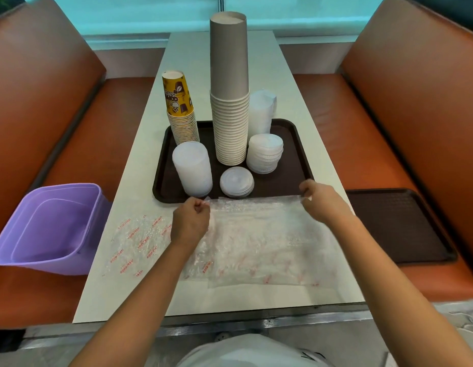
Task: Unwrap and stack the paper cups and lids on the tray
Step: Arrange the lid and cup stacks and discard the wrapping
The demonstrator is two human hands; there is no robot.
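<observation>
A person sits at a long pale table [150,144] in a booth, seen from a head camera looking down at both bare hands. At about nine o'clock, off the table's left edge, a purple bin [48,229] rests on the orange bench. Beside it on the table lies a loose clear wrapper [136,245] with red print. The left hand [190,221] and the right hand [321,198] each pinch a far corner of a clear plastic bag [259,242], fingers curled on it, holding it stretched flat between them. Directly beyond the hands, at twelve o'clock, the brown tray [296,154] holds the task's things: from the left, a yellow printed cup stack [181,112], a tall lid stack [193,168] in front of it, a very tall grey cup stack [230,102] in the middle, a short lid pile [236,181] just beyond the bag's far edge, then two more lid stacks [265,152] toward one o'clock. At three o'clock a second tray [396,223] sits on the right bench. The likely risk: the bag's far edge lies just beside the tray's near rim, so lifting or flicking the bag forward could catch the short lid pile or tall lid stack, and a knock to the tray could topple the tall grey stack, which looks top-heavy.
</observation>
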